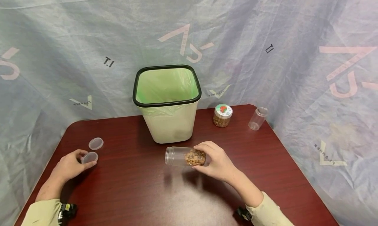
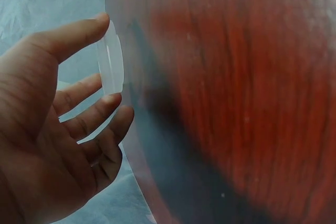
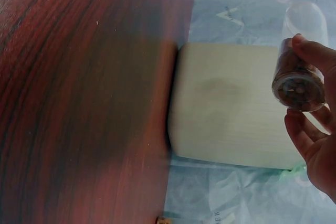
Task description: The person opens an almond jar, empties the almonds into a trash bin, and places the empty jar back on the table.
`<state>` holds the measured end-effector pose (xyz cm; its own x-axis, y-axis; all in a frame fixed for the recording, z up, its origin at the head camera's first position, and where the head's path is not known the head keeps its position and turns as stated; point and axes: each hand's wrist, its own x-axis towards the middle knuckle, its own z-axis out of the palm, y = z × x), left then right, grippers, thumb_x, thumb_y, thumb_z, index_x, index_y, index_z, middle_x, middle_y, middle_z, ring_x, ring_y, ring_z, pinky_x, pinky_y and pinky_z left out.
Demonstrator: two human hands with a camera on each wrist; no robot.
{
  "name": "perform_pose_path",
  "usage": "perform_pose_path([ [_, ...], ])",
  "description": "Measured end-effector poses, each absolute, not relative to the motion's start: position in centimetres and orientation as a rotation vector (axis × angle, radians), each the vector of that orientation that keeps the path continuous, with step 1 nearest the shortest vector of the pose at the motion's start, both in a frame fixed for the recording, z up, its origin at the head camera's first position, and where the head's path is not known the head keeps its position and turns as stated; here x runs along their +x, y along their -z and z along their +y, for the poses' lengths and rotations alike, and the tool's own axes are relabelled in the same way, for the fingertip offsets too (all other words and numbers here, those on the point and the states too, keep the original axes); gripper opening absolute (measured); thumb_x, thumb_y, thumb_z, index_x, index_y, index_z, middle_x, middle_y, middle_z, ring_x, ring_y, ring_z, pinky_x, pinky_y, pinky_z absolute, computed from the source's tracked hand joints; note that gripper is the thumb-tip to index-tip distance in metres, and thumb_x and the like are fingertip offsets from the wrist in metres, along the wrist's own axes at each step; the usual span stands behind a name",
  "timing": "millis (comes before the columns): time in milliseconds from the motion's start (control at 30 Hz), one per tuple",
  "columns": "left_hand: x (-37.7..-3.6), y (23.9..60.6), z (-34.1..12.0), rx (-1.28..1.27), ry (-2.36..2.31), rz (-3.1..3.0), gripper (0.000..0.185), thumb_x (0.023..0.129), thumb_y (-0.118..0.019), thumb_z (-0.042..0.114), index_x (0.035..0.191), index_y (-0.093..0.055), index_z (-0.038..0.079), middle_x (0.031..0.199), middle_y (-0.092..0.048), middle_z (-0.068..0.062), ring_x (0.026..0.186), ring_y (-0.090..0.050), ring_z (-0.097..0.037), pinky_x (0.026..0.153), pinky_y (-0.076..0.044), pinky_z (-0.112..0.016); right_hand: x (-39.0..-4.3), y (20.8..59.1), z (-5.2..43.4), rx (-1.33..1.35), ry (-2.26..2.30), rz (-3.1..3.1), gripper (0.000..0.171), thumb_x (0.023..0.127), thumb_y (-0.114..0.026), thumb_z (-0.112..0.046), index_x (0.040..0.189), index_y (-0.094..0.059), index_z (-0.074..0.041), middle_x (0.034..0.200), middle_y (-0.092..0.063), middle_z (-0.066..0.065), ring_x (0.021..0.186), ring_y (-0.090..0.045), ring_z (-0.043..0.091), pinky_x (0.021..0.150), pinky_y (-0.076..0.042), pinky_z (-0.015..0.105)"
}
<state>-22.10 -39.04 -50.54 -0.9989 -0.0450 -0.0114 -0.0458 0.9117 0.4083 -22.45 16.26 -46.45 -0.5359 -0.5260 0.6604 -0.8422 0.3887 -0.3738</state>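
Looking down from the head view, we see the dark red wooden table [image 1: 141, 193] bare nearest our body, with open room between the two forearms and the rounded front corners falling away on either side. Our left hand [image 1: 69, 165] sits close to the table's left edge, thumb and fingers pinching a small clear plastic lid [image 1: 90, 157] by its rim; the wrist view shows the lid edge-on between thumb tip and fingertips. A second clear round lid [image 1: 95, 143] lies flat just beyond it, apart from the hand. Our right hand [image 1: 217, 160] grips a clear plastic jar of brown nuts [image 1: 186, 156] around its base end, held on its side with the open mouth pointing left and the nuts gathered beside the fingers. Just behind the jar stands the cream waste bin with green liner and black rim [image 1: 168, 121], near but not touching. Farther right, a nut-filled jar with a printed lid [image 1: 222, 116] stands upright, and an empty clear jar [image 1: 258, 118] tilts near the far right edge
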Motion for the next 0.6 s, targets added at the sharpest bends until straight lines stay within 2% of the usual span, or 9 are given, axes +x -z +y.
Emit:
perform_pose_path([
  [600,-22.35,51.33,-39.35,-0.103,-0.659,3.058,0.078,0.077,-0.075,0.058,0.119,-0.056,-0.004,0.091,-0.061,-0.015,0.076,-0.058,-0.029,0.061,-0.045,-0.047,-22.80,46.38,16.54,1.178,-0.970,-2.227,0.061,0.064,-0.092,-0.022,0.116,-0.065,-0.005,0.113,-0.061,0.000,0.106,-0.057,0.015,0.094,-0.041,0.021],
])
